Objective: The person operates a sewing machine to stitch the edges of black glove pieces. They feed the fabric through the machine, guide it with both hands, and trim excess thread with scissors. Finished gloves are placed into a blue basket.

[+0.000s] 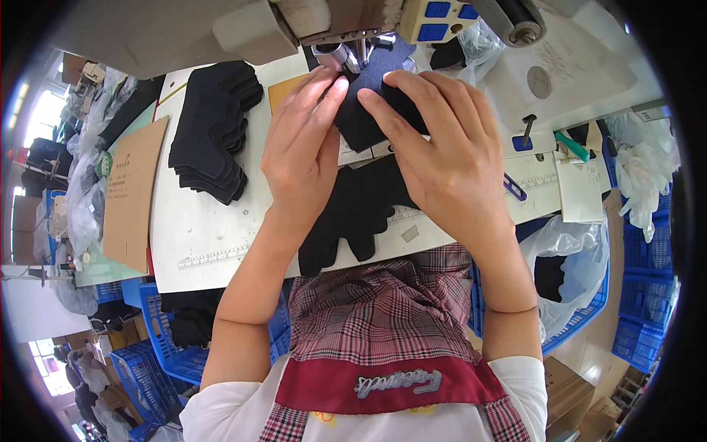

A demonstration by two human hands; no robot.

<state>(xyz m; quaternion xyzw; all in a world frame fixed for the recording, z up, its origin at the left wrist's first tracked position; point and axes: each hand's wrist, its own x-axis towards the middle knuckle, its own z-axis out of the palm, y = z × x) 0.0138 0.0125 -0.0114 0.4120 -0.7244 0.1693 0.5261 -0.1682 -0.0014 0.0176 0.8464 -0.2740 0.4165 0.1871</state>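
Observation:
A dark fabric piece (362, 127), black with a navy-blue section, lies under the needle area of a sewing machine (362, 53). My left hand (303, 144) rests at its left edge, fingers stretched toward the presser foot and thumb beside the forefinger. Over its right side is my right hand (448, 140), fingers spread, thumb and fingertips touching the cloth. Whether either hand pinches an edge is hard to see. Nearer to me, a black cut piece (353, 210) with a notched outline hangs slightly past the table's front edge, partly covered by my right hand.
Left on the white table (213, 254) sits a stack of black cut pieces (213, 125), with a cardboard sheet (132, 195) beyond. At right are a purple-handled tool (515, 187), a green-handled tool (572, 146) and a bag-lined blue basket (582, 295). Another blue basket (173, 353) stands lower left.

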